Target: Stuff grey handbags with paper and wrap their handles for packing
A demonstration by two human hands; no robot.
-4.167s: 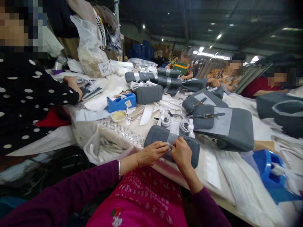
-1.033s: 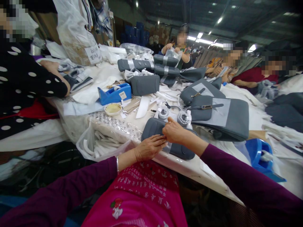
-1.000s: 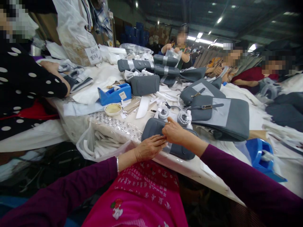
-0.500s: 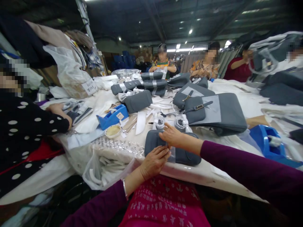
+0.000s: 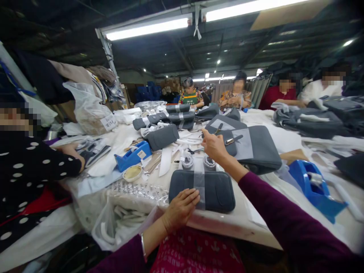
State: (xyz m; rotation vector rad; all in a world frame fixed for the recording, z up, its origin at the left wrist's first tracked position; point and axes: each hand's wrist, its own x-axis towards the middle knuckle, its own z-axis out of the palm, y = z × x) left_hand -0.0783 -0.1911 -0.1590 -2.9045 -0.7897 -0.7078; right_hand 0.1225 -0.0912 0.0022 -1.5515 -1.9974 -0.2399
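Right hand (image 5: 217,148) lifted off grey pouch (image 5: 218,191), now raised, fingers open, holding nothing, just short of buckled grey bag (image 5: 256,146). Left hand (image 5: 180,206) lies flat on near part of pouch, fingers together, pressing, not gripping, fingertips at clear tape strip (image 5: 199,185). Pouch sits close to table edge (image 5: 227,227), rolled white straps (image 5: 187,162) just beyond. Risk: uneven pressure could slide pouch over edge; loosely stuck tape could lift.
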